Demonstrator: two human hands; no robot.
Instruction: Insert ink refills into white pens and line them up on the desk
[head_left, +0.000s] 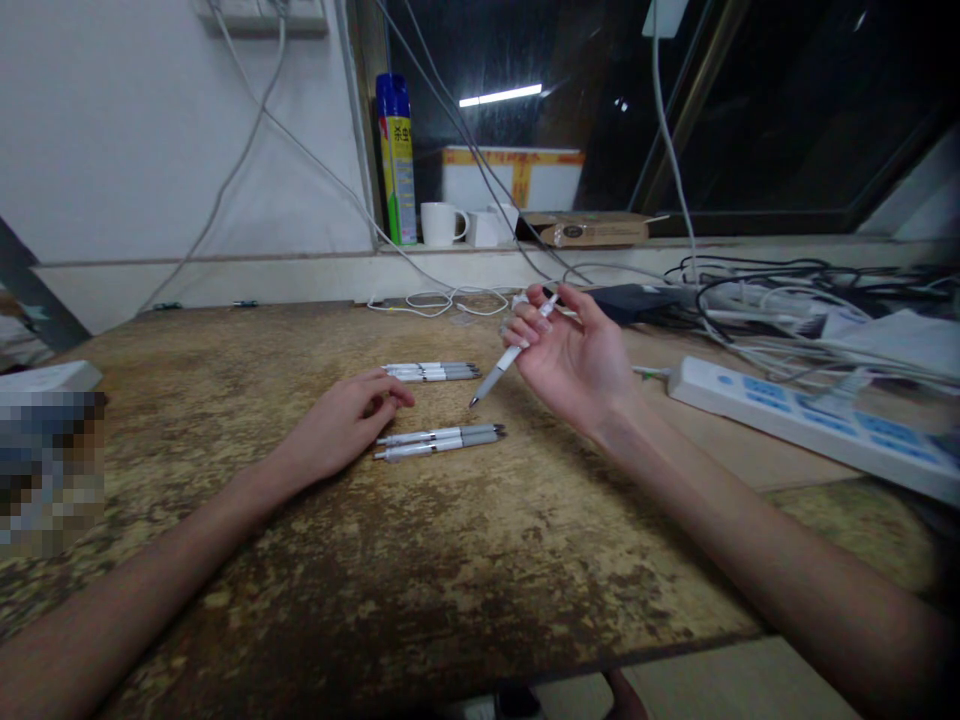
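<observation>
My right hand (571, 355) is raised above the worn table (420, 560), palm towards me, fingers curled around a white and grey pen (504, 364) that points down and left. My left hand (346, 420) rests palm down on the table, fingers loosely bent and apart, its fingertips close to two pens (441, 441) lying side by side. Farther back lies another small group of the same pens (433, 371).
A white power strip (810, 420) and a tangle of cables (780, 290) fill the right side. On the ledge stand a spray can (397, 160), a white mug (439, 223) and a flat box (585, 230). A white object (45, 378) sits at the left edge.
</observation>
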